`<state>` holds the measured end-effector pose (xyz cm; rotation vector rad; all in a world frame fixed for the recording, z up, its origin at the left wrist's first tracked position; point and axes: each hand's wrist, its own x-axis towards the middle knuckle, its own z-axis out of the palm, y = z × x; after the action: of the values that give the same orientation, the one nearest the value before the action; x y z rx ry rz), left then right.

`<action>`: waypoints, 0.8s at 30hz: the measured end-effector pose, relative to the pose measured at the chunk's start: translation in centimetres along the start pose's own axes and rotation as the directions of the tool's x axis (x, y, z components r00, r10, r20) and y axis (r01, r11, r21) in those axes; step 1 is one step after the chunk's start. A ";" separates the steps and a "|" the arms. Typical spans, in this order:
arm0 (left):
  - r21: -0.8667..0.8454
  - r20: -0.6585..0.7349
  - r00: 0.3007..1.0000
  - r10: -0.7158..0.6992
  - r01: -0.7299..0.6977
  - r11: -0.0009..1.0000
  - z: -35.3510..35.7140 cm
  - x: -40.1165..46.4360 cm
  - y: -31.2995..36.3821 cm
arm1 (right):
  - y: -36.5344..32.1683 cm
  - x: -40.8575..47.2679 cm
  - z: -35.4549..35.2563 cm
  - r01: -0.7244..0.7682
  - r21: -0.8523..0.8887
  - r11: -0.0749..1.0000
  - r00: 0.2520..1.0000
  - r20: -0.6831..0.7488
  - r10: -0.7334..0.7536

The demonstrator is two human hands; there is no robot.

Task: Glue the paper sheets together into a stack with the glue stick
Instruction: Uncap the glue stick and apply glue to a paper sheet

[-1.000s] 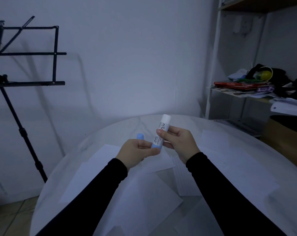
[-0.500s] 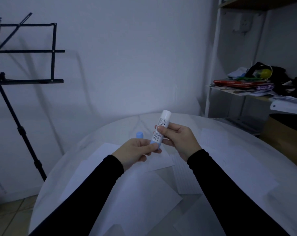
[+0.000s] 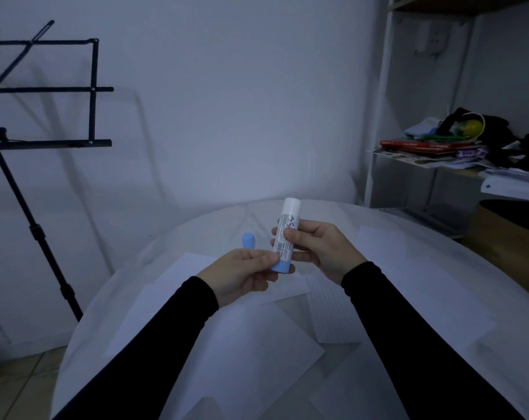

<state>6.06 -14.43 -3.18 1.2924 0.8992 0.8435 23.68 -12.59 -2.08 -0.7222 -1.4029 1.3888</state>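
Start from the round white table [image 3: 439, 237], your landmark for everything else. Behind its far-left edge stands a black music stand [image 3: 45, 116]; off its right edge a white shelf unit [image 3: 378, 116] holds books and clutter. On the tabletop the paper sheets [image 3: 242, 344] lie loose and overlapping, one lined sheet [image 3: 326, 310] among them just right of the table's middle. None looks joined to another, so by my reading the gluing itself has not begun.

Above the middle of the table your two hands meet on the glue stick [image 3: 286, 231], held clear of the surface and tilted slightly, white end up. Your right hand [image 3: 320, 250] wraps the white barrel, thumb across the label. Your left hand [image 3: 245, 274] pinches the blue base knob [image 3: 281, 266] between thumb and fingers. The blue cap [image 3: 248, 240] stands upright just past your left hand, toward the table's far side; whether it rests on the table or is tucked in the hand I cannot tell.

The step in hand looks like preparing the stick: cap off, base held as if to wind the glue out. Whether any glue shows at the top end is too dim to tell.

Next you would want enough glue raised, then the stick turned tip-down and brought to one sheet. Free your left hand to pin that sheet flat, since loose paper will likely slide or wrinkle under the stroke.
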 end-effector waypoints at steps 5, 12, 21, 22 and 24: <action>0.095 -0.094 0.989 0.116 -0.107 0.990 -0.2 0.2 0.4 | -0.2 0.0 0.3 0.038 0.023 0.999 0.998 -0.043 -0.037; 0.311 -0.224 0.955 0.192 -0.117 0.943 0.5 0.5 -0.2 | 0.0 0.0 0.4 0.016 -0.063 0.998 0.993 -0.114 -0.023; 0.092 0.051 0.998 -0.041 0.036 0.995 0.1 0.1 0.5 | -0.7 -0.3 0.4 0.036 0.013 0.999 0.998 0.057 -0.036; 0.097 0.016 0.999 -0.044 0.042 0.994 0.1 0.2 0.4 | -0.6 -0.2 0.4 0.032 0.002 0.999 0.999 0.040 -0.032; 0.138 -0.077 0.996 -0.034 0.045 0.989 0.3 0.6 0.0 | -0.3 -0.1 0.6 0.036 -0.069 0.997 0.999 -0.027 -0.038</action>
<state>6.62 -14.05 -3.17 1.3664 1.0550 0.8132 23.27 -12.97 -1.70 -0.7539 -1.4402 1.3018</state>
